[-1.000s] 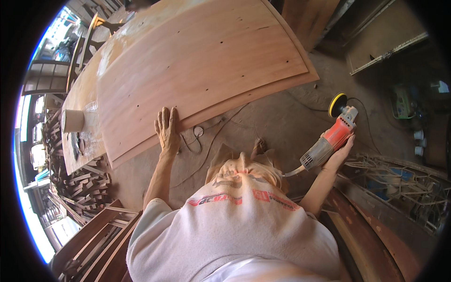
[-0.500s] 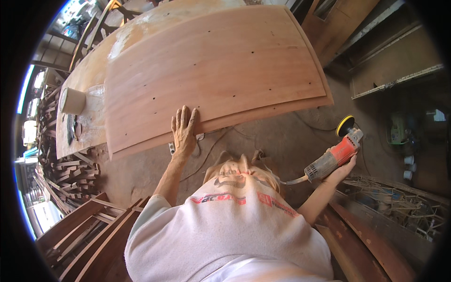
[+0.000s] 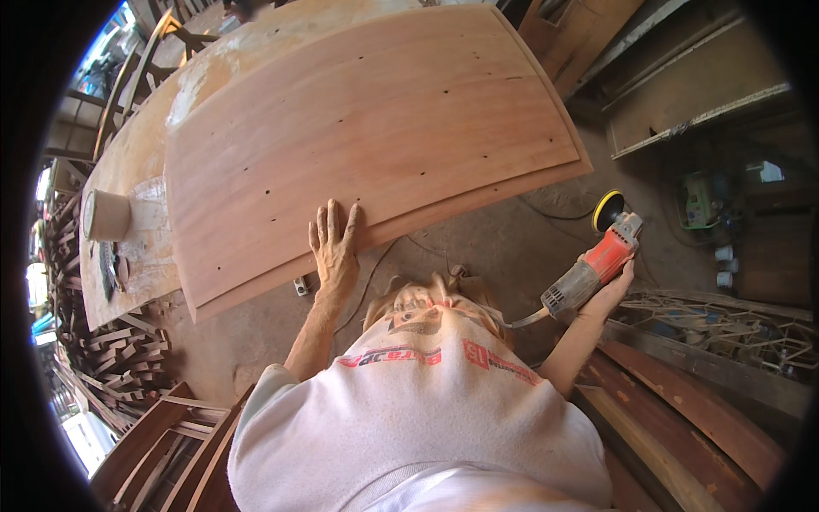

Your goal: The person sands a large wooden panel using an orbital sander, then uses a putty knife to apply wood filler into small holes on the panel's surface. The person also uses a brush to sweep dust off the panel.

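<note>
A large reddish-brown wooden panel (image 3: 367,128), dotted with small dark holes, lies flat in front of me. Flat on its near edge rests my left hand (image 3: 335,243), fingers stretched out and a little apart. Off to the right, clear of the panel, my right hand (image 3: 616,286) grips a red and grey angle grinder (image 3: 601,260) from its outer side; most of those fingers are hidden behind the body. The tool carries a round yellow-edged black pad (image 3: 607,211) at its upper end. A cord leaves its lower end toward my body.
Under the panel is a wider, stained board (image 3: 141,256) bearing a pale tub (image 3: 107,215). Stacked wood offcuts (image 3: 119,363) and a wooden frame (image 3: 171,427) lie at left. Cables (image 3: 546,209) cross the floor. Curved timbers (image 3: 674,401) and a wire rack (image 3: 725,328) stand at right.
The panel and surroundings have shifted leftward in view. My left hand stays on the panel's near edge, and the grinder remains held in my right hand, slightly further left in view.
</note>
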Available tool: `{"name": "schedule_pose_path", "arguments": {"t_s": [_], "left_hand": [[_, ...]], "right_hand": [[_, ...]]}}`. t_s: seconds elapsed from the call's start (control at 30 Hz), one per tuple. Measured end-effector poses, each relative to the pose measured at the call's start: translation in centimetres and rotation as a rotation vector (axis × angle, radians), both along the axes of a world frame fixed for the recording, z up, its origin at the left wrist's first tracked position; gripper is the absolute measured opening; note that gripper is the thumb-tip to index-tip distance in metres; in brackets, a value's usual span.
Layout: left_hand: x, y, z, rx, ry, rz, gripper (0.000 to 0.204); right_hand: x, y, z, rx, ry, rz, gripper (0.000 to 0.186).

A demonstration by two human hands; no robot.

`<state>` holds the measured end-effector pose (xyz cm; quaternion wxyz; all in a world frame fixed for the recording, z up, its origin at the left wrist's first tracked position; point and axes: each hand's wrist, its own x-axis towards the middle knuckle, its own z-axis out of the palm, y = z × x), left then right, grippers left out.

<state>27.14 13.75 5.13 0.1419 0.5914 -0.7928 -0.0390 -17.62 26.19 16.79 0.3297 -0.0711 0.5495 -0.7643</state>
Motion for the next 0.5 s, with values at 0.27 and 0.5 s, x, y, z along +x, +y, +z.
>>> {"name": "schedule_pose_path", "arguments": {"t_s": [0.27,0.5], "left_hand": [[0.1,-0.1,-0.2,0.012,-0.002,-0.011,0.099],[0.8,0.3,4.2,0.264,0.247,-0.094,0.093]], "right_hand": [[1.1,-1.2,0.2,0.014,0.077,0.066,0.056],[4.9,-5.4,-0.1,-0.103,0.053,0.276,0.059]]}}
